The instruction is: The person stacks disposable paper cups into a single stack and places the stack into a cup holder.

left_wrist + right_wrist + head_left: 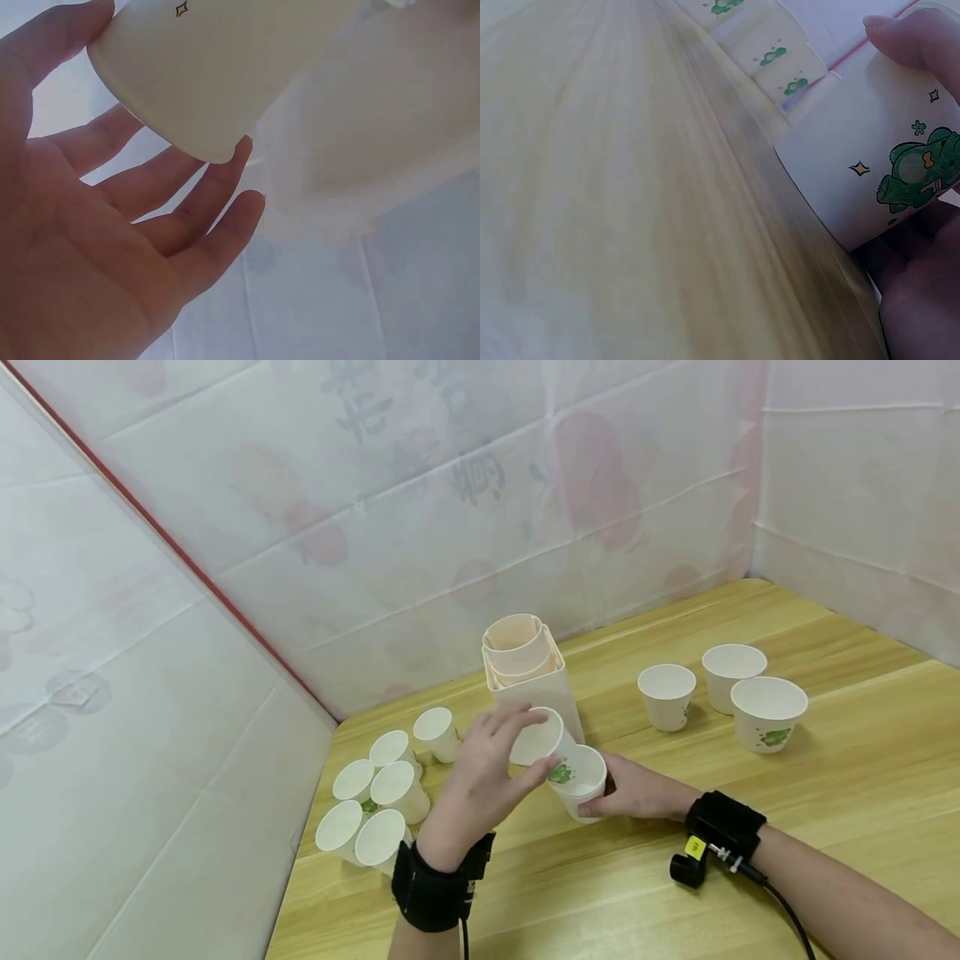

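My left hand point(480, 781) pinches a white paper cup point(538, 739) near its rim, thumb on one side and fingers on the other. That cup tilts just above a second paper cup point(588, 770), and whether the two touch I cannot tell. Around the second cup curl the thumb and fingers of my right hand point(641, 787). In the right wrist view this cup point(825, 150) shows a printed green bear and small stars. The left wrist view gives the underside of the left hand's grip, with the cup point(202, 75) leaning away from the palm.
Behind the hands stands a pale square holder point(536, 689) with round tubes inside. Several paper cups point(392, 783) cluster upright at the left of the wooden table point(847, 777). On the right stand three more: one cup point(666, 693), another point(733, 672) and a nearer one point(768, 714).
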Available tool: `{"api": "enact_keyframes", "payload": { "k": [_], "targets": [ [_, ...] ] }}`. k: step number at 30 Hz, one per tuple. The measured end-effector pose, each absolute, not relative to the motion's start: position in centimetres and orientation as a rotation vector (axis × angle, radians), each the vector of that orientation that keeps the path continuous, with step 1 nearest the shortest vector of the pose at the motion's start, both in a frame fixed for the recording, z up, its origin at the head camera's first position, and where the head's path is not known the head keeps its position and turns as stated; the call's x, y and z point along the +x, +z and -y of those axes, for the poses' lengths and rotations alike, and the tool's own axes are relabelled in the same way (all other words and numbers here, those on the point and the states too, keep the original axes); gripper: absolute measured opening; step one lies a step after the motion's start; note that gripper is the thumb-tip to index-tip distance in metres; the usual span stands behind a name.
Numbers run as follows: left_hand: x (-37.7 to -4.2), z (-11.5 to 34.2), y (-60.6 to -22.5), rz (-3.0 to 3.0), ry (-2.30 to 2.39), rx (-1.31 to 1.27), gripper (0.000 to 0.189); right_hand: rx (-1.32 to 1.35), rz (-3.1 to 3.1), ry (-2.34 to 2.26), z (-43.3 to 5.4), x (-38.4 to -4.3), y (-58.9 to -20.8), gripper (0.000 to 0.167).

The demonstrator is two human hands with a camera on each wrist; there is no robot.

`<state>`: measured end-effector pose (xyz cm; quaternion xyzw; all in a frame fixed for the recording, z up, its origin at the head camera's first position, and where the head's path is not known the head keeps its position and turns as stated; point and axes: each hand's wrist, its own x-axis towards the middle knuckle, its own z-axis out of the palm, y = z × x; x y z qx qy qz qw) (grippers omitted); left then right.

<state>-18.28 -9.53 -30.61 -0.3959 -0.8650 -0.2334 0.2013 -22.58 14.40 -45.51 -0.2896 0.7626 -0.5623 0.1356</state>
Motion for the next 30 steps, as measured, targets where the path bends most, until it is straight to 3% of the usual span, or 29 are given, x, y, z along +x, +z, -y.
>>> {"api": "enact_keyframes", "payload": {
  "k": [30],
  "targets": [
    [-19.0,6.2,-34.2,2.424,-0.322,-1.275,0.046,-0.833,-2.167,-1.654,-14.4,-22.3,-45.4,0.06]
  ]
}}
